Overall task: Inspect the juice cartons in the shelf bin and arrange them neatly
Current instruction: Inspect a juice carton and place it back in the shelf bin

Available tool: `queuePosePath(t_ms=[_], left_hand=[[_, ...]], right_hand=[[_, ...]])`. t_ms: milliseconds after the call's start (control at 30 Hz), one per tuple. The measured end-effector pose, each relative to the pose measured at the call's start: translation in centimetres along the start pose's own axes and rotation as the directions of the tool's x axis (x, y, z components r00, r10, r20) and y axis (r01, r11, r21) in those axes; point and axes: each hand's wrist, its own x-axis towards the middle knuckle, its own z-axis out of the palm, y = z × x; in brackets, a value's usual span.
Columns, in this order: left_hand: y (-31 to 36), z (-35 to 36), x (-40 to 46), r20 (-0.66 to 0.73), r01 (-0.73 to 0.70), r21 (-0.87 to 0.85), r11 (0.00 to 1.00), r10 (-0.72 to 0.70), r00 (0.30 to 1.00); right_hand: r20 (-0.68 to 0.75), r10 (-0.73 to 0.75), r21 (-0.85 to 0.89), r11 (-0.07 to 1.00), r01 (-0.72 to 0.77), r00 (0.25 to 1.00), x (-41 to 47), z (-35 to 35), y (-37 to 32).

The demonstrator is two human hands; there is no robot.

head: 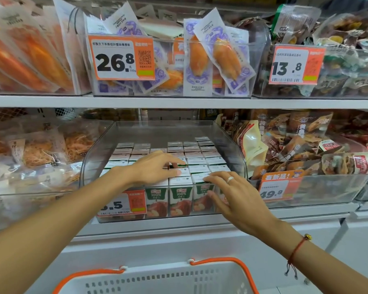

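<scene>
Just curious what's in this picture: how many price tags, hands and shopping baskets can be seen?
Price tags: 4, reading 26.8, 13.8, 49.8 and a part-hidden one ending .5
Hands: 2, left hand, right hand
Shopping baskets: 1
Total: 7

Was a shop. Had long white shelves [179, 101] full of clear bins [232, 132] of snack bags [202, 58], all for sale. Had big orange price tags, like 26.8 [121, 58], 13.8 [296, 65] and 49.8 [278, 188]. Had a white shopping basket [157, 281] with orange handles down in front.
</scene>
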Motion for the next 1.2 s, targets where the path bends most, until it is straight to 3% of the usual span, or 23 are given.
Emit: queuePosePath(t_ms=[100,267,467,700,800,933,1033,1133,1200], left_hand=[[-0.3,-0.4,0.7,-0.084,0.035,0.009,0.999,-0.034,0.996],[-0.9,-0.9,2.8,0.028,0.107,0.148,0.983,-0.112,0.993],[-0.5,-1.7,4.8,0.055,0.150,0.310,0.939,-0.176,0.983],[-0.2,-1.8,5.3,0.160,0.177,0.232,0.956,-0.217,0.963],[-0.1,-1.9,4.8,0.143,0.221,0.148,0.964,-0.242,0.960],[0.5,-3.5,2.8,-0.070,0.222,-0.170,0.960,-0.236,0.969],[2.0,-4.1,0.3,-0.233,0.119,-0.498,0.859,-0.265,0.936],[3.9,-4.1,-3.1,-0.399,-0.021,-0.638,0.770,-0.308,0.864],[4.9,-3.7,-5.8,-0.430,-0.064,-0.711,0.700,-0.362,0.827]], right_hand=[[0.003,0.003,0.005,1.000,-0.003,1.000,-0.1,0.0,-0.1],[0.010,0.003,0.005,1.000,-0.003,1.000,-0.2,0.3,0.0],[-0.015,-0.001,0.005,1.000,0.001,1.000,-0.1,0.4,0.0],[-0.014,-0.012,0.000,1.000,0.012,1.000,0.0,0.3,-0.2],[-0.026,-0.014,0.002,1.000,0.014,1.000,0.0,0.1,-0.3],[-0.019,-0.023,-0.012,1.000,0.023,1.000,0.1,0.0,-0.2],[0.033,-0.009,0.002,1.000,0.009,0.999,0.3,-0.4,-0.3],[0.025,0.040,0.094,0.995,-0.042,0.999,0.5,-1.7,-1.1],[0.004,0.073,0.178,0.981,-0.073,0.997,0.4,-2.8,-2.1]])
